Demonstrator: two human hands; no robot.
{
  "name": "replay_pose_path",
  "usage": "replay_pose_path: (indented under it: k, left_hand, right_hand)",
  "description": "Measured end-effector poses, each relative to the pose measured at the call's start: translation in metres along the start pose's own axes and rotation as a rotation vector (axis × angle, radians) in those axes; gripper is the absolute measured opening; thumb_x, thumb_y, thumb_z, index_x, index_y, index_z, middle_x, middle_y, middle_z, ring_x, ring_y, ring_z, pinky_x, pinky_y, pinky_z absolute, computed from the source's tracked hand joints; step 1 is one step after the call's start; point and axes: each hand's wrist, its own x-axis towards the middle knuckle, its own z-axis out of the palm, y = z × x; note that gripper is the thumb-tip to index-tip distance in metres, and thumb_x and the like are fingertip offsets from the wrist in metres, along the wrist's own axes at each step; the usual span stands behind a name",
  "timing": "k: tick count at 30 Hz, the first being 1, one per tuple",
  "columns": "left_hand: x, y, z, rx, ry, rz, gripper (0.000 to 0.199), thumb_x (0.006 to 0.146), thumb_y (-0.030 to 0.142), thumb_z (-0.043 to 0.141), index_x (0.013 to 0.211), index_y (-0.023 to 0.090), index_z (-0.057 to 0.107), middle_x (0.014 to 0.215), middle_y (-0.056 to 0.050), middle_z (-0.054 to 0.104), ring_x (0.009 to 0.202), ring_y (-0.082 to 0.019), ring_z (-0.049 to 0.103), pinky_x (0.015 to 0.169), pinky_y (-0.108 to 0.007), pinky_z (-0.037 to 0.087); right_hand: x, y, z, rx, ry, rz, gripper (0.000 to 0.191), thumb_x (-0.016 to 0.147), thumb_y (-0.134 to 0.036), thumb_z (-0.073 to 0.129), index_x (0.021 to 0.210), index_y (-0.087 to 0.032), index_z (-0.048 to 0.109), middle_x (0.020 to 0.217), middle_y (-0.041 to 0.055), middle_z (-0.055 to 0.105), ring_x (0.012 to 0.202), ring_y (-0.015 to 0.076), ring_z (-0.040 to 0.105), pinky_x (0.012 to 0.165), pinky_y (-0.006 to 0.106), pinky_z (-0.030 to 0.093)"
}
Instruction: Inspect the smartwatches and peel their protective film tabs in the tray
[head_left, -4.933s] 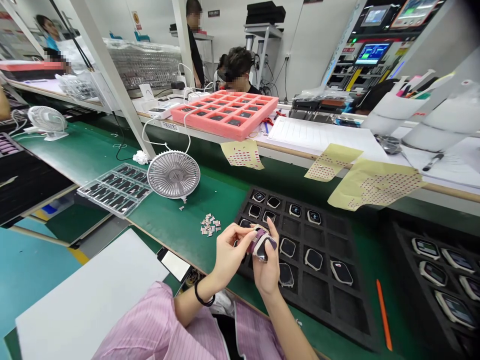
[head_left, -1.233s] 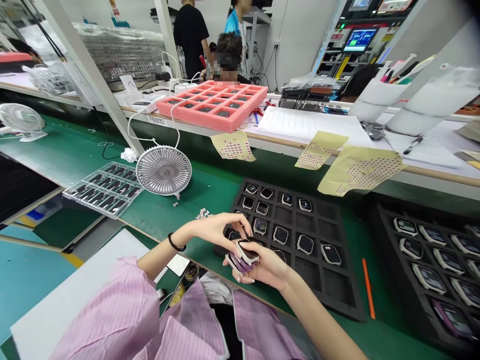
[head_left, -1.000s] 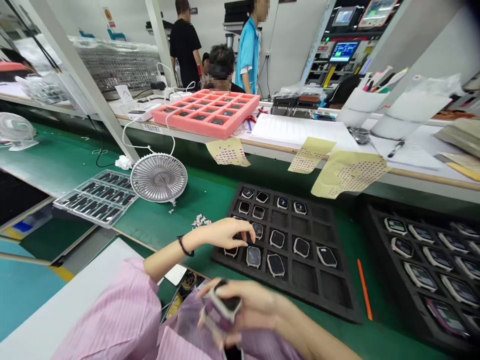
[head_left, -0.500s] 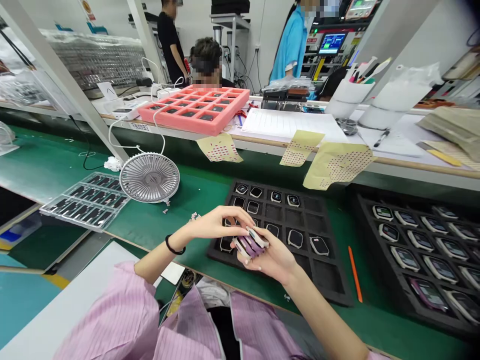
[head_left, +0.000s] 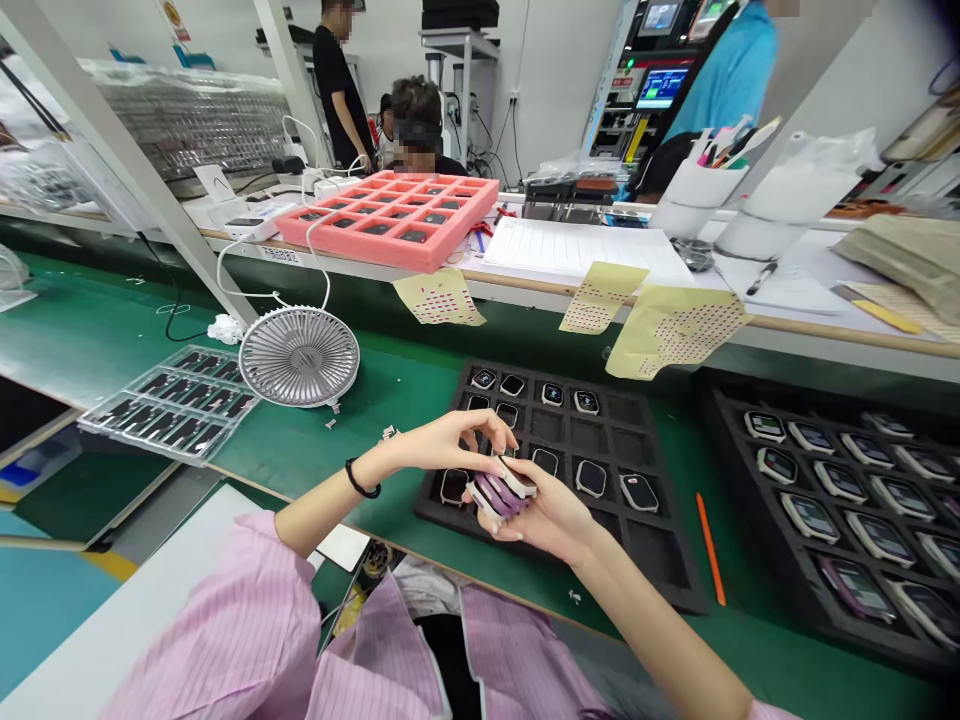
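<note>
Over the near left part of a black foam tray [head_left: 664, 550], my right hand [head_left: 555, 510] holds a stack of watch cases [head_left: 501, 498], purple and silver, tilted on their sides. My left hand [head_left: 465, 440] reaches in from the left, its thumb and fingertips pinched at the top of the stack; whether they grip the top case is too small to tell. Several square watches sit in the tray's slots, one of them a dark-screened watch [head_left: 591, 478] just right of the stack.
A larger tray of watches [head_left: 724, 470] and an orange stick [head_left: 709, 548] lie to the right. At left are a grey fan [head_left: 300, 356] and a clear tray of black parts [head_left: 169, 405]. A pink foam tray [head_left: 442, 250] rests on the shelf; people are beyond.
My left hand's fingers have arched up slightly at the top of the stack and its wrist has moved a little right. Behind the shelf, the person in blue has moved right.
</note>
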Motion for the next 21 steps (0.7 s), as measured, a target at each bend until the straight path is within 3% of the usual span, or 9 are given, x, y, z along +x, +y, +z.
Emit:
replay_pose_path:
  k: [3, 7, 10, 12, 15, 18, 21]
  left_hand:
    - [0.003, -0.002, -0.004, 0.096, 0.019, -0.004, 0.028, 0.077, 0.032, 0.071, 0.095, 0.016, 0.057, 0.109, -0.009, 0.062, 0.099, -0.019, 0.06, 0.071, -0.026, 0.048]
    - [0.004, 0.001, 0.009, 0.259, 0.102, -0.022, 0.052, 0.076, 0.035, 0.072, 0.122, 0.021, 0.052, 0.123, -0.009, 0.059, 0.11, -0.022, 0.057, 0.081, -0.031, 0.051]
    - [0.007, -0.004, 0.031, 0.459, 0.227, -0.043, 0.063, 0.075, 0.026, 0.073, 0.131, 0.021, 0.044, 0.13, -0.012, 0.056, 0.117, -0.027, 0.054, 0.093, -0.04, 0.048]
    - [0.013, -0.011, 0.046, 0.568, 0.298, -0.067, 0.058, 0.076, 0.016, 0.068, 0.129, 0.018, 0.045, 0.129, -0.013, 0.056, 0.118, -0.028, 0.054, 0.097, -0.043, 0.046]
    - [0.022, -0.023, 0.057, 0.674, 0.341, -0.082, 0.049, 0.074, 0.006, 0.061, 0.121, 0.017, 0.05, 0.122, -0.014, 0.059, 0.114, -0.029, 0.057, 0.094, -0.043, 0.049]
    - [0.026, -0.03, 0.055, 0.695, 0.397, -0.035, 0.042, 0.073, 0.005, 0.058, 0.112, 0.017, 0.054, 0.113, -0.012, 0.063, 0.107, -0.026, 0.06, 0.09, -0.041, 0.051]
    - [0.025, -0.031, 0.047, 0.626, 0.43, 0.063, 0.038, 0.073, 0.014, 0.065, 0.109, 0.019, 0.055, 0.111, -0.009, 0.066, 0.103, -0.024, 0.062, 0.099, -0.042, 0.046]
  right_hand:
    - [0.001, -0.008, -0.005, -0.126, 0.077, -0.056, 0.027, 0.086, -0.04, 0.051, 0.093, -0.014, 0.056, 0.077, 0.0105, 0.068, 0.053, 0.0184, 0.058, 0.045, 0.026, 0.033]
    - [0.004, -0.018, -0.016, -0.5, 0.383, -0.295, 0.035, 0.083, -0.038, 0.06, 0.113, -0.022, 0.051, 0.077, 0.0002, 0.063, 0.06, 0.0177, 0.059, 0.053, 0.028, 0.042]
    - [0.009, -0.018, -0.024, -0.778, 0.578, -0.49, 0.044, 0.08, -0.034, 0.065, 0.12, -0.025, 0.05, 0.098, 0.002, 0.064, 0.087, 0.0202, 0.061, 0.077, 0.033, 0.046]
    - [0.013, -0.015, -0.027, -0.862, 0.638, -0.563, 0.056, 0.079, -0.032, 0.067, 0.131, -0.027, 0.045, 0.107, 0.0038, 0.064, 0.102, 0.0234, 0.058, 0.093, 0.038, 0.04]
    - [0.016, -0.01, -0.026, -0.866, 0.647, -0.608, 0.073, 0.077, -0.029, 0.068, 0.142, -0.028, 0.034, 0.119, 0.0065, 0.06, 0.113, 0.027, 0.055, 0.101, 0.042, 0.034]
    - [0.014, -0.012, -0.025, -0.814, 0.585, -0.603, 0.076, 0.076, -0.03, 0.07, 0.143, -0.029, 0.034, 0.134, 0.0067, 0.051, 0.127, 0.0251, 0.045, 0.106, 0.039, 0.031]
    - [0.006, -0.023, -0.024, -0.638, 0.47, -0.468, 0.073, 0.076, -0.033, 0.071, 0.141, -0.031, 0.036, 0.126, 0.0048, 0.056, 0.119, 0.0207, 0.051, 0.1, 0.036, 0.04]
